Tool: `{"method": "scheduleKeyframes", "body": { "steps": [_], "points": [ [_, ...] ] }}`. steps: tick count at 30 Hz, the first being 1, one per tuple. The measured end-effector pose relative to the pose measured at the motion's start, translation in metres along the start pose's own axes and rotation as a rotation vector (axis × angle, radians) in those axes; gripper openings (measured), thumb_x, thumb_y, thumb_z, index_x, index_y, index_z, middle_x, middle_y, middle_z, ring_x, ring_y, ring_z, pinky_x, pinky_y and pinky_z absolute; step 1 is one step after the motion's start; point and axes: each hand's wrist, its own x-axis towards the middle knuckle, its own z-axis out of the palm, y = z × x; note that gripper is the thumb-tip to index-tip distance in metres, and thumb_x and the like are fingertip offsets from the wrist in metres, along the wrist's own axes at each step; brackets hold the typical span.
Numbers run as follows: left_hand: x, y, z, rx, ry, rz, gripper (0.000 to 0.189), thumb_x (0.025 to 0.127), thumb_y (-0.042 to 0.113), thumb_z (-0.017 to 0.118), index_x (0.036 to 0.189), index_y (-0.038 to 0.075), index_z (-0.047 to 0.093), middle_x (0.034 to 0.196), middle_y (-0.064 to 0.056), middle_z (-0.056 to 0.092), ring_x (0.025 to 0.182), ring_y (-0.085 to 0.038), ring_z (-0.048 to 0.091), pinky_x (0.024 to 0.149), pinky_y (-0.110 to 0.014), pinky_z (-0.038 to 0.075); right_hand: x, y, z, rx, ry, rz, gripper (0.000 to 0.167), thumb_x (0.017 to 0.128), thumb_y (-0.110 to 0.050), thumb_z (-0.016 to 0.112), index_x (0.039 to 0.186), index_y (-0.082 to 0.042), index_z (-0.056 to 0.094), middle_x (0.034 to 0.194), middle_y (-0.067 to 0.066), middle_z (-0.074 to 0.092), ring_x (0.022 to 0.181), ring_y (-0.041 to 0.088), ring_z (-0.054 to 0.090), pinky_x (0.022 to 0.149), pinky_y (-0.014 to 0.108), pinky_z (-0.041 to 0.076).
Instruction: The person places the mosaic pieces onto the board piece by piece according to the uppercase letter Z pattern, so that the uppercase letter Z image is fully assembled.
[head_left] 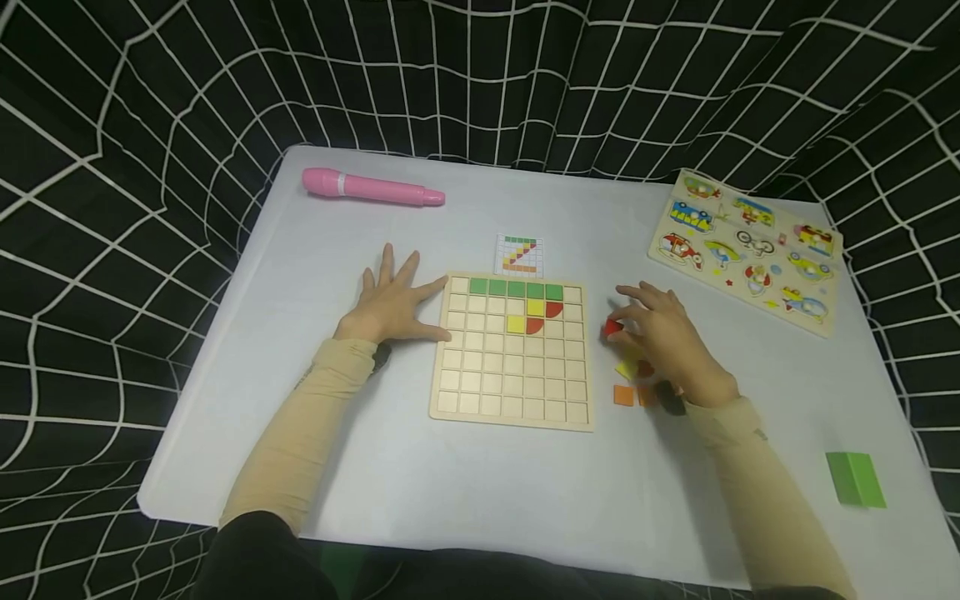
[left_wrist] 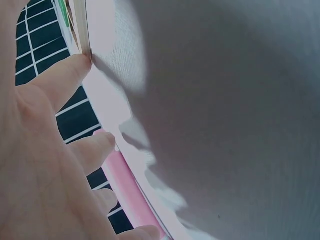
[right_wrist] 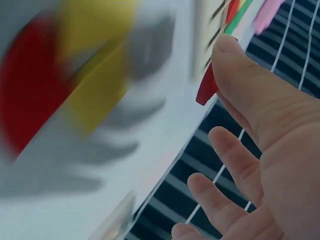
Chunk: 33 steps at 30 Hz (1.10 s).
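A wooden grid board [head_left: 491, 386] lies mid-table, with a row of green squares [head_left: 517, 288] near its top, two yellow squares [head_left: 516, 323] and two red quarter-circle pieces [head_left: 534, 326] below. My left hand [head_left: 390, 307] is spread at the board's left side, thumb and index fingertip at its edge. Right of the board, my right hand [head_left: 663, 337] pinches a red piece [right_wrist: 207, 86] between thumb and finger. Beneath that hand lie loose pieces: an orange square [head_left: 623, 395], a yellow piece [right_wrist: 97, 30] and a red quarter-circle [right_wrist: 35, 85], partly hidden in the head view.
Behind the board lies a small printed pattern card [head_left: 519, 256]. A pink microphone-shaped toy [head_left: 382, 189] is at the back left. A wooden vehicle puzzle [head_left: 742, 258] lies at the back right, and a green block [head_left: 856, 479] stands at the front right.
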Motion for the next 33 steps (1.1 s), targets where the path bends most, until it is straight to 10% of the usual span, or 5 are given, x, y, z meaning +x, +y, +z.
{"method": "scheduleKeyframes", "body": {
  "steps": [18,33],
  "points": [
    [0.001,0.000,-0.001,-0.005,-0.001,-0.010,0.102,0.080,0.074,0.072,0.163,0.037,0.027,0.176,-0.016,-0.008,0.155,-0.049,-0.029,0.123,-0.077,-0.004,0.041,-0.072,0.034,-0.036,-0.020,-0.273,0.030,0.086,-0.023,0.083,0.109,-0.004,0.079,0.147,0.017,0.059,0.148,0.051,0.041,0.121,0.073,0.028],
    [0.001,0.001,-0.001,-0.004,-0.001,-0.009,0.101,0.080,0.073,0.072,0.163,0.036,0.028,0.176,-0.016,-0.010,0.155,-0.049,-0.029,0.123,-0.078,-0.003,0.044,-0.092,0.045,-0.026,-0.037,-0.343,0.023,0.088,-0.026,0.082,0.104,-0.010,0.079,0.148,0.012,0.060,0.149,0.047,0.041,0.122,0.074,0.024]
  ]
}}
